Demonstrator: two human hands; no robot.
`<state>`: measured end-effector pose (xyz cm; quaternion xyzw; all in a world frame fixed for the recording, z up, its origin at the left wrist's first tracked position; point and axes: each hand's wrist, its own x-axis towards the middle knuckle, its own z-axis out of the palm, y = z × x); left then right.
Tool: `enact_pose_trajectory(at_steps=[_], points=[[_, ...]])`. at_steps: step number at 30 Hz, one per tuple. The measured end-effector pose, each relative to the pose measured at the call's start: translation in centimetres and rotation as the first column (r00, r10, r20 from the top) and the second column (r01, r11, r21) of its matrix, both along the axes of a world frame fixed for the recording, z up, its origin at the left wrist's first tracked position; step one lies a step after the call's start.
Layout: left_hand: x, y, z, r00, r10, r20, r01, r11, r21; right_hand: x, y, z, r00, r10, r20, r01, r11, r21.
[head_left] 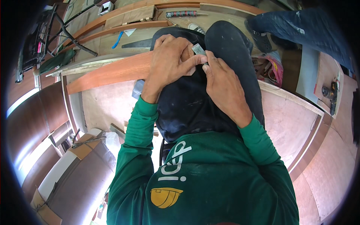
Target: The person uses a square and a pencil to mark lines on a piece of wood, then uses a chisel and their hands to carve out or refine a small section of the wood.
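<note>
My left hand (170, 60) wraps over the end of a long reddish-brown wooden board (112, 71), which rests across my lap and runs out to the left. Between the thumb and fingers of my right hand (227, 86) is a small grey, flat rectangular piece (198, 49), tilted against the board's end. The tip of my left thumb reaches the grey piece too. I cannot tell whether it is a blade or folded abrasive. My dark trousers (183, 108) lie under both hands.
A saw blade (137, 44), a blue strip (117, 39) and a sealant tube (181, 14) lie beyond my knees. Another person's jeans-clad leg (307, 32) is at upper right, near a plastic bag of scraps (275, 67). A cordless drill (332, 95) rests far right.
</note>
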<state>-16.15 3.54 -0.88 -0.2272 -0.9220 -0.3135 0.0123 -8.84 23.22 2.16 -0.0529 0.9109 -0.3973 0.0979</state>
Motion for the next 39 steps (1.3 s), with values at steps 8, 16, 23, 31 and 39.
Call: enact_pose_trajectory(at_steps=[8, 16, 23, 31, 39], points=[[0.1, 0.4, 0.6, 0.997, 0.035, 0.064, -0.034, 0.999, -0.013, -0.3, 0.0, 0.1, 0.997, -0.040, 0.059, 0.041, 0.999, -0.019], [0.1, -0.3, 0.6, 0.995, -0.087, -0.048, 0.086, 0.996, -0.013, 0.2, 0.6, -0.2, 0.998, 0.033, -0.047, -0.035, 0.999, -0.031], [0.4, 0.3, 0.5, 0.998, 0.007, 0.065, -0.006, 1.000, -0.005, -0.4, 0.2, -0.8, 0.998, -0.019, -0.053, 0.018, 1.000, -0.022], [0.1, 0.0, 0.2, 0.997, -0.051, -0.057, 0.051, 0.999, -0.001, 0.4, 1.1, 0.4, 0.999, 0.037, 0.040, -0.035, 0.999, -0.039], [0.2, -0.4, 0.4, 0.998, -0.061, 0.004, 0.061, 0.998, -0.009, 0.3, 0.8, 1.5, 0.987, 0.052, 0.152, -0.052, 0.999, -0.006]])
